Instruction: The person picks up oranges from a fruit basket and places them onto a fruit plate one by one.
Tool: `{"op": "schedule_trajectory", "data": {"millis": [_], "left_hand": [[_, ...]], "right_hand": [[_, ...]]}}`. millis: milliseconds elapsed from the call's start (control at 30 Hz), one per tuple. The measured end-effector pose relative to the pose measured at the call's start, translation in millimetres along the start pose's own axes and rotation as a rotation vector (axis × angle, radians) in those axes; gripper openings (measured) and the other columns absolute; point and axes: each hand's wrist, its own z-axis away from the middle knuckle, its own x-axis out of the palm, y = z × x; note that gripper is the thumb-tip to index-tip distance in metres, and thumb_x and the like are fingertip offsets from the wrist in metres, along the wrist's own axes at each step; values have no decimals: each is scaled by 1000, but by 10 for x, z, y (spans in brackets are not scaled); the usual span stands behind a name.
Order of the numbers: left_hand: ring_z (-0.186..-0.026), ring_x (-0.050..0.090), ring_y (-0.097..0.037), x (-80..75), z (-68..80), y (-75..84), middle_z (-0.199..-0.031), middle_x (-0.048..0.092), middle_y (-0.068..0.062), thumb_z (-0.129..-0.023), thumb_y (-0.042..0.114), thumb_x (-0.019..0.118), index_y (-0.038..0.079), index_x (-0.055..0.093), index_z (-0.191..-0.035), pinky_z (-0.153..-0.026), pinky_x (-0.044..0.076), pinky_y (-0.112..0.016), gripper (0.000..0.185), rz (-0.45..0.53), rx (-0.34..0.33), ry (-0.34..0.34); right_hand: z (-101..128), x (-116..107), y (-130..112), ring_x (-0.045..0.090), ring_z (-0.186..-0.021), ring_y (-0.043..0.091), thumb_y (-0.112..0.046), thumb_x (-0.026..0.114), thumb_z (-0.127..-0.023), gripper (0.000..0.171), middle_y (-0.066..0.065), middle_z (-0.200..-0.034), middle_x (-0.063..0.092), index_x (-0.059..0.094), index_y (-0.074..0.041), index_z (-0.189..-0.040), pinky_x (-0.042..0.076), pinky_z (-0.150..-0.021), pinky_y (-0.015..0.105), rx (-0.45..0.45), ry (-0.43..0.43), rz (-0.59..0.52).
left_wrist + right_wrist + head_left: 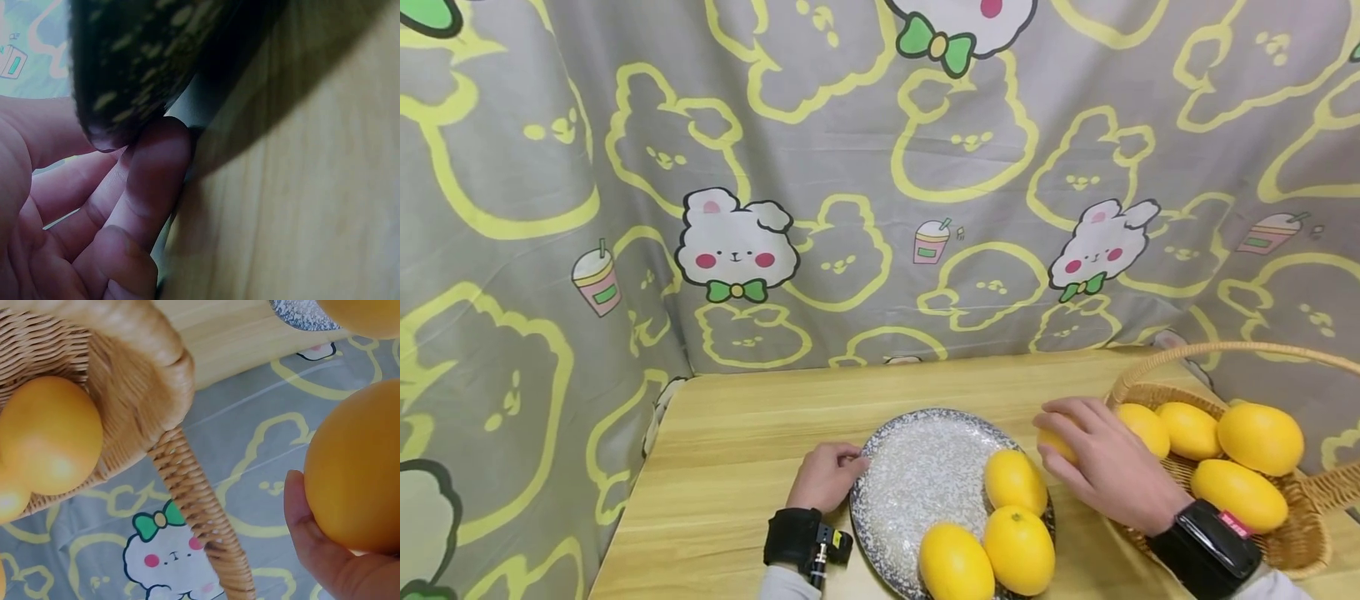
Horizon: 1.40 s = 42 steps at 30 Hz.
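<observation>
While the left hand [829, 477] curls its fingers against the speckled plate's [917, 475] left rim, three oranges lie on the plate to its right. The right hand [1101, 462] grips an orange [1054, 443], between plate and wicker basket [1292, 542].

Bright even light; left wrist view dim, blurred.
</observation>
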Motion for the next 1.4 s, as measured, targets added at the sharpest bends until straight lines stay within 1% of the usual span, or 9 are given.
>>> {"op": "schedule_trajectory", "data": {"millis": [200,433,567,700,967,1267,1400], "left_hand": [[-74,59,-10,-2,-9,-4,-94,76,-5,-96,27,70,7,78,-117,-68,46,-27,29,4,-6,-1],[-78,63,-11,3,-9,-6,-97,77,-6,-96,27,70,7,78,-118,-70,49,-29,30,6,7,-5],[-78,62,-11,15,-24,-5,-97,77,-5,-97,27,70,7,78,-118,-70,48,-30,30,7,6,-9],[-76,61,-11,19,-34,-9,-94,76,-5,-96,27,71,7,78,-117,-69,48,-29,29,5,8,-4],[-75,60,-11,6,-27,-16,-92,76,-4,-96,27,71,7,78,-116,-68,46,-29,29,13,-5,-5],[-76,61,-10,3,-29,-11,-93,77,-4,-96,27,71,7,78,-116,-68,47,-28,29,19,-1,1],[-73,60,-10,2,-31,-10,-90,76,-4,-95,26,72,7,79,-114,-66,47,-28,28,25,1,1]], "right_hand": [[-93,114,-25,59,-120,29,-24,73,-95,33,9,-131,66,70,-14,-126,54,-98,52,-6,-38,-23],[-198,224,-56,60,-120,27,-26,71,-97,31,8,-131,66,69,-15,-126,57,-95,49,-7,-64,-31],[-230,282,-59,60,-120,28,-27,70,-98,32,9,-130,66,69,-14,-127,57,-95,49,-10,-71,-43],[-289,339,-62,60,-119,29,-27,69,-99,33,10,-130,67,68,-13,-129,55,-98,49,-17,-76,-55],[-429,439,-107,61,-121,30,-33,66,-101,33,10,-130,67,69,-14,-129,55,-100,49,-15,-119,-64],[-545,526,-117,60,-118,29,-30,65,-103,30,9,-128,66,69,-13,-127,54,-100,50,-20,-154,-110],[-577,569,-107,60,-118,29,-31,64,-103,30,9,-128,66,69,-13,-127,54,-100,50,-22,-172,-112]]}}
